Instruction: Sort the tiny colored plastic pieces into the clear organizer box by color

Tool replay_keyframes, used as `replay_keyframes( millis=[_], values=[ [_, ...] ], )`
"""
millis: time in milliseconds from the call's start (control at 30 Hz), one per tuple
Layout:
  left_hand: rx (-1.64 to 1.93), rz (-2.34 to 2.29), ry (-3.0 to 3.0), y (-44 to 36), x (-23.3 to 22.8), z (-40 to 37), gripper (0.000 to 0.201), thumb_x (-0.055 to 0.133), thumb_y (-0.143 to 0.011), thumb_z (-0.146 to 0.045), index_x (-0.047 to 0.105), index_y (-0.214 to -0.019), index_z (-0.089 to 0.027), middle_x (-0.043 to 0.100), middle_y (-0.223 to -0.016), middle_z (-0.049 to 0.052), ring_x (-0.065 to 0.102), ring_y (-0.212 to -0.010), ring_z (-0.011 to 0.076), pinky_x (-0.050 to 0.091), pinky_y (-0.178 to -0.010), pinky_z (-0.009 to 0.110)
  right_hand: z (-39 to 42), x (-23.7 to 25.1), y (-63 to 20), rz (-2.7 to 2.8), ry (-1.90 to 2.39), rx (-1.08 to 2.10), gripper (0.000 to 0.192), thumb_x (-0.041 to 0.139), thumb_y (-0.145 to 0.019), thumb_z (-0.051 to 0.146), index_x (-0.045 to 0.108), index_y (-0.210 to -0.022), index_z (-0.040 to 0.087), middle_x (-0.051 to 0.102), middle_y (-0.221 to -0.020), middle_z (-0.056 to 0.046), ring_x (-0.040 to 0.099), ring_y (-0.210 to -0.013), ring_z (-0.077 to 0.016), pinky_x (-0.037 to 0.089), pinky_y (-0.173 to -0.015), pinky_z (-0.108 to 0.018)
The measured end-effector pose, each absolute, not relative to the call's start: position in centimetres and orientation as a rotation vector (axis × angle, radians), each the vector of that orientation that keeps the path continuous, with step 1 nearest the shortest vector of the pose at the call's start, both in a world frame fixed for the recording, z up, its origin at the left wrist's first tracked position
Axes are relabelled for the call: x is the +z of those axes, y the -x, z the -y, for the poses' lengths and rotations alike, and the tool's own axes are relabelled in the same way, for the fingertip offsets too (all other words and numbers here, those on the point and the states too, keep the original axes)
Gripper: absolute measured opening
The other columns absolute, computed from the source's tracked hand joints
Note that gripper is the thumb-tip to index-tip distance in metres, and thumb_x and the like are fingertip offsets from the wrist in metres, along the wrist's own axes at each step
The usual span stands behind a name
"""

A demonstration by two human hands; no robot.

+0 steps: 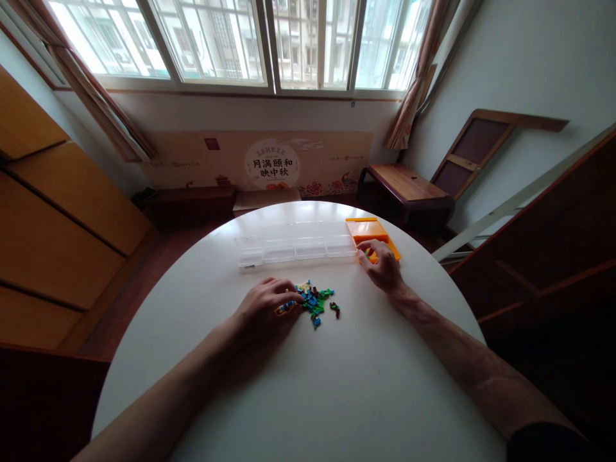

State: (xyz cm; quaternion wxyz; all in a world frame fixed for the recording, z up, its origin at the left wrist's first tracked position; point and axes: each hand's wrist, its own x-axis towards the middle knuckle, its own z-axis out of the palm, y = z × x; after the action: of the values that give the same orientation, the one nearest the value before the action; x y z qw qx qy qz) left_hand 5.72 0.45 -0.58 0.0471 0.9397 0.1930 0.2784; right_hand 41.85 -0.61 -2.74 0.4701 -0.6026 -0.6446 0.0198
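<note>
A small heap of tiny building bricks (315,300) in blue, green, brown and pale yellow lies on the white round table (308,398). My left hand (269,300) rests at the heap's left side, fingers stretched over the nearest bricks; its thumb is mostly hidden. A brown and green cluster (335,310) sits just right of the heap. My right hand (384,268) is over the front part of an orange divided box (369,238), its thumb and forefinger curled toward each other. Green bits show inside that curl; whether they are held or lie in the box is unclear.
A clear plastic compartment case (295,254) stands along the table's far side, left of the orange box. Beyond the table are a low wooden stand (407,183), a printed cardboard panel (317,163) and a window. Wooden cabinets (58,244) line the left.
</note>
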Motion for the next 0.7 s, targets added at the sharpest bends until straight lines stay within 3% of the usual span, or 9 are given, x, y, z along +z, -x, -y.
replay_keyframes(
  millis=[500,700],
  values=[
    [0.814,-0.612,-2.819,-5.8,-0.8,-0.7,0.013,0.065,-0.103,-0.024,0.078,-0.104,-0.025,0.077,-0.104,0.004,0.07,-0.084,0.0157,0.054,-0.087,0.032,1.5,-1.8,-40.6,1.763,1.344,0.02,0.009,0.062,-0.102,0.028,0.07,-0.1,0.024,0.072,-0.093,-0.006,0.066,-0.089,-0.0272,0.053,-0.091,-0.046],
    [0.905,-0.604,-2.729,-5.9,-0.5,-0.8,0.011,0.067,-0.105,-0.026,0.076,-0.101,-0.024,0.078,-0.1,0.002,0.065,-0.071,0.0116,0.053,-0.081,0.029,2.3,-1.1,-39.3,1.887,1.221,-0.009,0.008,0.063,-0.101,0.024,0.07,-0.103,0.024,0.073,-0.096,-0.006,0.067,-0.094,-0.0272,0.053,-0.094,-0.046]
  ],
)
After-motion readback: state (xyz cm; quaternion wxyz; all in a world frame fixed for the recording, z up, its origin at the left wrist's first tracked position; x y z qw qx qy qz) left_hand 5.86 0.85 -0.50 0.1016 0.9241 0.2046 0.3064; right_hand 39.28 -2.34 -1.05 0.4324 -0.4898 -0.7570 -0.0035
